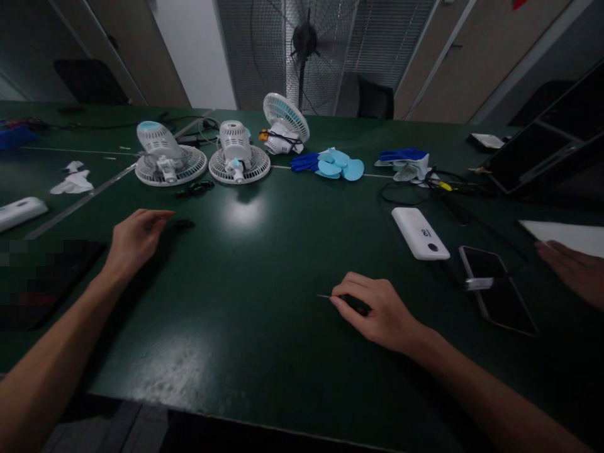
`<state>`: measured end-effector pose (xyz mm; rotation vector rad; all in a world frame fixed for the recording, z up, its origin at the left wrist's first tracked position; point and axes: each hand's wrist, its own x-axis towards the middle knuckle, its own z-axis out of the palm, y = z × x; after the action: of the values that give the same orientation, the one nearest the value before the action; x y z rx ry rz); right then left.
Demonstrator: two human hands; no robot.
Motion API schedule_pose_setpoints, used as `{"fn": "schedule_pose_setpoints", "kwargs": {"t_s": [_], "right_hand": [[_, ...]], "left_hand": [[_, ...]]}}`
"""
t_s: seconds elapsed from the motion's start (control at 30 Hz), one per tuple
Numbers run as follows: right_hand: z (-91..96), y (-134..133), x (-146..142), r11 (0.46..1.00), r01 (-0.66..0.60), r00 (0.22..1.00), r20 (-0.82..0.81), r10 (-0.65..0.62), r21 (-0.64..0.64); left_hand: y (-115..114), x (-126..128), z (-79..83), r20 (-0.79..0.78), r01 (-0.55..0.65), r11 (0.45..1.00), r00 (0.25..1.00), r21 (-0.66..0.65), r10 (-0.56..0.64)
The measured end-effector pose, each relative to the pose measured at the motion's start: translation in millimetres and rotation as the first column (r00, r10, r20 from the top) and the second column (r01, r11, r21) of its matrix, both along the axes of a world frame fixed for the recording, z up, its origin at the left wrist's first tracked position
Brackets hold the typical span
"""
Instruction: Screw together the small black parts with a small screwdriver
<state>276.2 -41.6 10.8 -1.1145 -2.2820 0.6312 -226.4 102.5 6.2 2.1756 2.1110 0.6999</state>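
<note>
My right hand (377,311) rests low over the green table, fingers wrapped around a small screwdriver (357,304) with a dark handle. Its thin metal shaft points left. On the left, my left hand (136,242) is held above the tabletop with fingers stretched to the right and nothing seen in them. A small black item (184,224), too dark to identify, lies just beyond those fingertips. Further back sit two small white fans, a left fan (163,154) and a middle fan (239,153), both lying grille-down. Another white fan (285,123) leans behind them.
Light-blue fan blades (340,165) and blue-and-white gloves (406,163) lie toward the back. At right are a white power bank (419,234), a phone (500,292), cables and another person's hand (573,270). A black coiled cord (195,188) lies before the fans.
</note>
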Motion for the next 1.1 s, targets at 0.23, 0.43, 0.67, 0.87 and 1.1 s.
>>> {"fn": "schedule_pose_setpoints", "kwargs": {"t_s": [0.23, 0.43, 0.67, 0.87, 1.1], "right_hand": [[-0.5, 0, -1, 1.000, 0.001, 1.000, 0.012, -0.001, 0.010], [-1.4, 1, 0, 1.000, 0.002, 1.000, 0.013, -0.002, 0.016], [-1.7, 1, 0, 1.000, 0.002, 1.000, 0.015, -0.002, 0.018], [-3.4, 1, 0, 1.000, 0.004, 1.000, 0.028, -0.005, 0.027], [-1.1, 1, 0, 1.000, 0.001, 1.000, 0.014, -0.001, 0.012]], "left_hand": [[-9, 11, 5.4, 0.142, -0.017, 0.996, 0.990, 0.093, 0.004], [-13, 23, 7.1, 0.077, 0.036, 0.982, 0.996, 0.186, -0.052], [-11, 27, 4.9, 0.026, 0.127, 0.966, 0.990, 0.226, -0.136], [-8, 30, 3.0, 0.062, 0.186, 0.975, 0.979, 0.126, -0.195], [-7, 29, 1.5, 0.075, 0.184, 0.973, 0.978, 0.142, -0.196]]}}
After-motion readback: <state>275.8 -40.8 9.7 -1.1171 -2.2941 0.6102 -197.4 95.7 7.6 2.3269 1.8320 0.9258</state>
